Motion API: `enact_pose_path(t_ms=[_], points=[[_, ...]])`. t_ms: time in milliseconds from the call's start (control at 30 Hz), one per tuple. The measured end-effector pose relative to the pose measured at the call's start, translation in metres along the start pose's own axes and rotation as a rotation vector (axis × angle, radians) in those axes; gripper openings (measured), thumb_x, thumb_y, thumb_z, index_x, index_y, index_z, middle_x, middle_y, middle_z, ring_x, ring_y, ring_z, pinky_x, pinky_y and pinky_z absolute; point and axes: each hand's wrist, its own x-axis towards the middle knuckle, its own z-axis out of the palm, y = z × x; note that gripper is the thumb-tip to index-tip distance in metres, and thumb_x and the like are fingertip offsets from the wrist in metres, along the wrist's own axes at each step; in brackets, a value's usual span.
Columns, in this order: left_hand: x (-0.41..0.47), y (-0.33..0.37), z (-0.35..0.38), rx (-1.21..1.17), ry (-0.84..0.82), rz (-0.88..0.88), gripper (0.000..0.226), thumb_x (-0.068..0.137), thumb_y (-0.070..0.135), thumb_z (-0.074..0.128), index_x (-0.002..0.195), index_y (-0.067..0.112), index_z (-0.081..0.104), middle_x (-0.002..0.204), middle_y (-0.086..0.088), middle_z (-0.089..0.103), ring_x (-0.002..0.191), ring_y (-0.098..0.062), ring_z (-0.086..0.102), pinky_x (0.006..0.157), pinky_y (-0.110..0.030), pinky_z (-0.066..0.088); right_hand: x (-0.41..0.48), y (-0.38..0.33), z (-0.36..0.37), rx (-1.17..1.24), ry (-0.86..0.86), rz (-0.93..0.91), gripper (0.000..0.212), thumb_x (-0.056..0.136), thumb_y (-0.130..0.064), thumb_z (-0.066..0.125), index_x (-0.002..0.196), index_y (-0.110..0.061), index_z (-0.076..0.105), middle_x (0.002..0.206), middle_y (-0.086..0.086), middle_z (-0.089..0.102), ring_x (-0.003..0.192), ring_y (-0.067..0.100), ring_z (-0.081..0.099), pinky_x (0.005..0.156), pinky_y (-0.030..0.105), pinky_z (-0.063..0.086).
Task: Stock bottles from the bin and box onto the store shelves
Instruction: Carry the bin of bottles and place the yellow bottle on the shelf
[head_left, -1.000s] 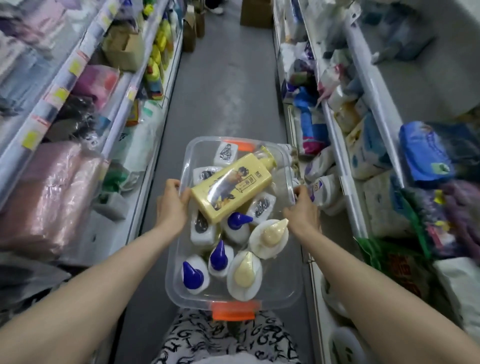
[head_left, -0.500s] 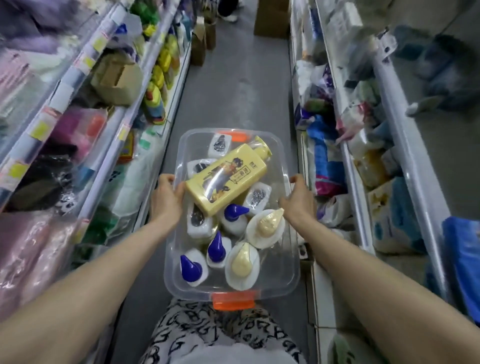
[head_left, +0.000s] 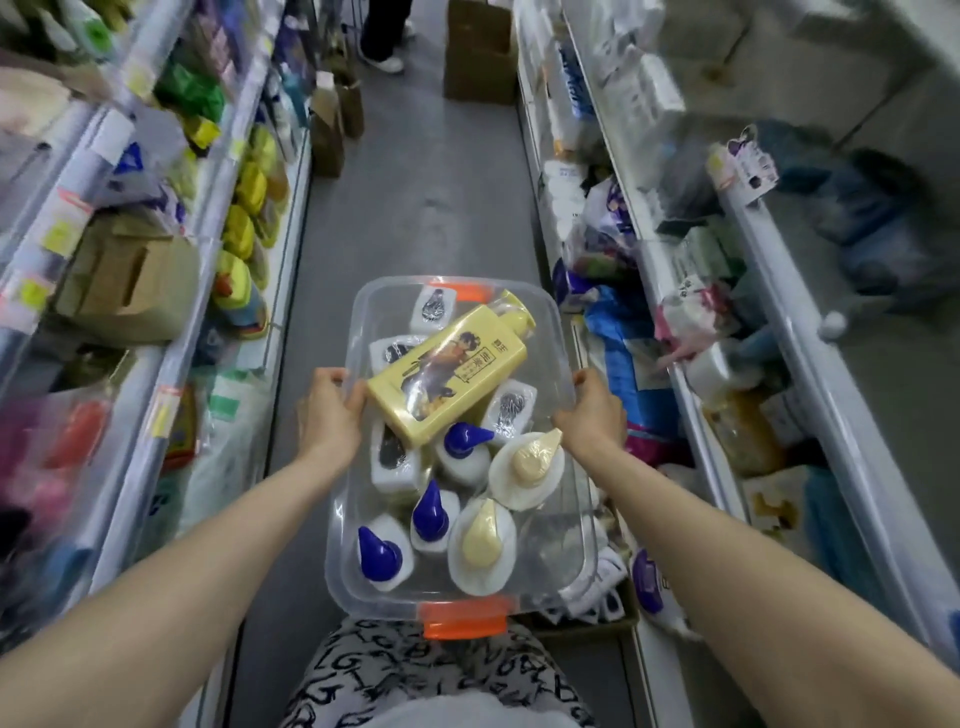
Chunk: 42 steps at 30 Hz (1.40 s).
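Fingers (head_left: 332, 376) of the left hand (head_left: 332, 415) and right hand (head_left: 592, 415) clamped over the side rims of the clear bin (head_left: 576, 499). Shelves (head_left: 156, 364) at nine and three o'clock, slid nearer than a second ago; cardboard box (head_left: 124, 291) now close at ten o'clock. Means walking down the aisle, probably no stocking spot reached yet. Bin at six o'clock, level, just ahead of the body. Yellow bottle (head_left: 447, 374) lying across the top, unmoved; blue-capped bottles (head_left: 379, 553) and cream-capped bottles (head_left: 483, 540) beneath, none stocked. Next likely calls for setting the bin down to free a hand.

Clear bin (head_left: 550, 540), orange latch (head_left: 464, 618); yellow bottle (head_left: 447, 374); blue caps (head_left: 378, 553), cream caps (head_left: 535, 457).
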Motion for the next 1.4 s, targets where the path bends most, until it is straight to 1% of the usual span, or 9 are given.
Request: enact_pose_path(t_ms=[267,433,667,767,867,1033,1167,1300,1400], points=[[0.137,0.057,0.017,0.107,-0.065,0.016,0.031,0.1,0.037,0.044,0.12,0.013,0.05,0.112,-0.012,0.059,0.102,-0.031,0.055,0.077,-0.037,0.039,0.098,-0.063,0.006,-0.001,0.024,0.098,0.021,0.088,-0.009,0.064,0.105,-0.014,0.053,0.095,0.003,0.056,0.082,0.022,0.048,0.069,0.031,0.035],[0.206,0.087,0.046,0.084,-0.09,0.01,0.028,0.1,0.038,0.046,0.115,0.016,0.05,0.109,-0.01,0.06,0.102,-0.031,0.056,0.085,-0.045,0.048,0.182,-0.085,0.005,0.008,0.012,0.073,0.023,0.087,-0.01,0.066,0.106,-0.013,0.052,0.098,0.005,0.057,0.084,0.022,0.047,0.069,0.031,0.033],[0.29,0.145,0.098,0.092,-0.076,-0.007,0.021,0.1,0.037,0.045,0.107,0.017,0.046,0.097,-0.01,0.06,0.089,-0.03,0.059,0.078,-0.045,0.05,0.307,-0.111,-0.009,-0.027,-0.01,0.05,0.025,0.086,-0.013,0.064,0.108,-0.016,0.052,0.105,0.01,0.064,0.096,0.033,0.057,0.071,0.032,0.034],[0.325,0.168,0.119,0.11,-0.09,-0.003,0.02,0.1,0.034,0.048,0.107,0.015,0.046,0.093,-0.007,0.058,0.088,-0.028,0.057,0.075,-0.043,0.049,0.351,-0.123,-0.019,-0.035,-0.011,0.053,0.023,0.087,-0.012,0.063,0.107,-0.015,0.051,0.098,0.01,0.064,0.089,0.032,0.056,0.069,0.033,0.033],[0.358,0.186,0.138,0.123,-0.124,0.04,0.024,0.1,0.032,0.051,0.111,0.011,0.047,0.095,-0.006,0.057,0.086,-0.026,0.055,0.071,-0.037,0.042,0.385,-0.13,-0.024,-0.043,-0.012,0.101,0.022,0.089,-0.014,0.063,0.107,-0.015,0.05,0.094,0.008,0.06,0.084,0.03,0.053,0.068,0.034,0.036],[0.424,0.201,0.174,0.153,-0.241,0.055,0.025,0.099,0.031,0.054,0.111,0.01,0.046,0.098,-0.009,0.059,0.088,-0.028,0.056,0.073,-0.038,0.044,0.433,-0.134,-0.014,-0.047,0.003,0.195,0.022,0.089,-0.013,0.062,0.101,-0.018,0.045,0.092,0.008,0.061,0.083,0.031,0.054,0.07,0.034,0.038],[0.471,0.217,0.199,0.19,-0.339,0.068,0.025,0.1,0.028,0.05,0.113,0.007,0.046,0.096,-0.01,0.058,0.084,-0.024,0.052,0.07,-0.034,0.037,0.462,-0.141,0.001,-0.041,0.013,0.314,0.034,0.088,-0.014,0.063,0.118,-0.015,0.048,0.096,0.012,0.065,0.091,0.035,0.061,0.074,0.039,0.046],[0.515,0.234,0.216,0.242,-0.436,0.107,0.024,0.101,0.026,0.049,0.113,0.005,0.047,0.096,-0.012,0.06,0.083,-0.024,0.05,0.07,-0.032,0.033,0.481,-0.146,0.018,-0.005,0.03,0.438,0.024,0.089,-0.014,0.064,0.103,-0.017,0.045,0.094,0.011,0.064,0.083,0.032,0.055,0.068,0.035,0.038],[0.543,0.246,0.232,0.312,-0.498,0.167,0.025,0.1,0.025,0.05,0.112,0.003,0.048,0.101,-0.02,0.064,0.089,-0.035,0.056,0.07,-0.033,0.033,0.485,-0.145,0.03,0.045,0.056,0.525,0.026,0.088,-0.012,0.066,0.103,-0.016,0.046,0.093,0.009,0.062,0.081,0.03,0.054,0.067,0.035,0.037]])
